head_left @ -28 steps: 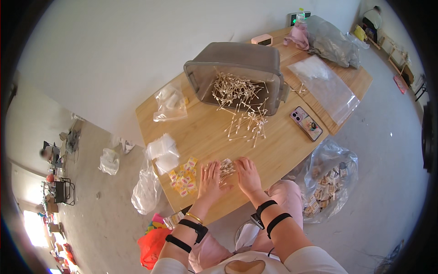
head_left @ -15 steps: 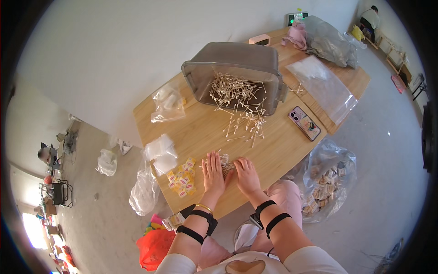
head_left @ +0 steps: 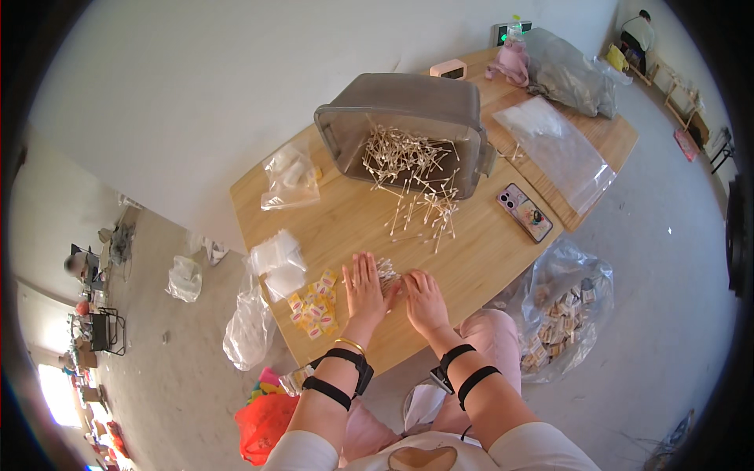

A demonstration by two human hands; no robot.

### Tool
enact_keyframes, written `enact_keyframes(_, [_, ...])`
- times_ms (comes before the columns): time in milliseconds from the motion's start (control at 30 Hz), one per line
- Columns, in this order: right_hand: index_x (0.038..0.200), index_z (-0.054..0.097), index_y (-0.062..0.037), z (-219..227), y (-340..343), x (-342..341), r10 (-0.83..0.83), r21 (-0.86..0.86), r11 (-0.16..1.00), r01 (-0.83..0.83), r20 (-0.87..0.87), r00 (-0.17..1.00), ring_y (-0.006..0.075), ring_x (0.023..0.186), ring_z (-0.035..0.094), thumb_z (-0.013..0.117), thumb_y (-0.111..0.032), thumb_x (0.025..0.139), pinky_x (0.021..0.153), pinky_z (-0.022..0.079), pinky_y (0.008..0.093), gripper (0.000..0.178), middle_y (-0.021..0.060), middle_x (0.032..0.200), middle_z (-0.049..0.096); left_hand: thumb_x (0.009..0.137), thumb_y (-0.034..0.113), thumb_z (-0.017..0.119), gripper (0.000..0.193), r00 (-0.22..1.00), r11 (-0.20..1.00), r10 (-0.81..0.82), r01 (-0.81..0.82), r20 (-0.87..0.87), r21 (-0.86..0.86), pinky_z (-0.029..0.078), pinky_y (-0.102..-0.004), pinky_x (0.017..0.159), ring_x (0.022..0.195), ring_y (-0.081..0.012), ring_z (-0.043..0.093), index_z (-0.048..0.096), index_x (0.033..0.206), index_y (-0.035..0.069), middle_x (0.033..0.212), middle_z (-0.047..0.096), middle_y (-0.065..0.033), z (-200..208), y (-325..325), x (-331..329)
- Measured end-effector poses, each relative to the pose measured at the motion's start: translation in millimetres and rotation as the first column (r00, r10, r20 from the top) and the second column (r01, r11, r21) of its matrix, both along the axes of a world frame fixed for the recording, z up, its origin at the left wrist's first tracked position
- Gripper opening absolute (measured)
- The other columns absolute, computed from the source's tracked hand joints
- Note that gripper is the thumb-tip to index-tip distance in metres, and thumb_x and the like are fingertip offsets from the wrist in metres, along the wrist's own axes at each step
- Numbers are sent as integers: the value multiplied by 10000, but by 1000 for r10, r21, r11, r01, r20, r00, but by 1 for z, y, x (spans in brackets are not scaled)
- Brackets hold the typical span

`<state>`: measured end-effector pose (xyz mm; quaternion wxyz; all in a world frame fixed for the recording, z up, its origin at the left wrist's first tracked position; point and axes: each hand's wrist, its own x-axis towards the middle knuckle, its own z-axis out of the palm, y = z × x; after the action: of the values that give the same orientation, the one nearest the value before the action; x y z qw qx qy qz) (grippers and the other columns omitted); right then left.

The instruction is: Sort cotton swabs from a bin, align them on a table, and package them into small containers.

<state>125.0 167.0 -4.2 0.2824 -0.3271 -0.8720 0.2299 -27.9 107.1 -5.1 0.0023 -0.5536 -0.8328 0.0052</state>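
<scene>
A small bundle of cotton swabs (head_left: 387, 272) lies on the wooden table close in front of me, between my hands. My left hand (head_left: 364, 292) rests over its left side, palm down with the fingers stretched out and covering part of it. At the bundle's right end is my right hand (head_left: 425, 300), its fingers slightly bent and touching or nearly touching the swabs, not wrapped round them. Farther off, a grey plastic bin (head_left: 400, 98) lies on its side, with a heap of loose cotton swabs (head_left: 404, 155) spilling from its mouth onto the table.
Small yellow-and-white packets (head_left: 316, 306) and clear plastic bags (head_left: 279, 263) lie left of my hands. A phone (head_left: 524, 212) and a flat clear bag (head_left: 554, 149) are to the right. Beside the table, a bag of small boxes (head_left: 561, 322) stands on the floor.
My left hand has slid slightly away from me along the bundle. The right hand has barely shifted, and more of the bundle shows between them.
</scene>
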Motion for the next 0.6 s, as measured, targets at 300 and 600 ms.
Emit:
enact_keyframes(300, [1337, 539, -27, 1, 0, 0, 24, 13, 1000, -25, 65, 998, 284, 1327, 439, 538, -113, 874, 1132, 345, 414, 471, 107, 1397, 489, 938, 645, 424, 962, 999, 998, -2, 0, 32, 63, 37, -539, 1221, 1512, -326, 166, 150, 1546, -50, 1612, 223, -197, -1, -4, -1])
enact_keyframes(600, [1429, 462, -58, 1, -1, -1, 51, 55, 997, -57, 116, 992, 295, 1347, 409, 531, -121, 904, 1145, 319, 427, 533, 99, 1464, 443, 876, 500, 650, 965, 980, 977, -48, 6, 193, 211, 124, -527, 1219, 1497, -366, 183, 178, 1542, -13, 1590, 258, -197, 24, -42, 10])
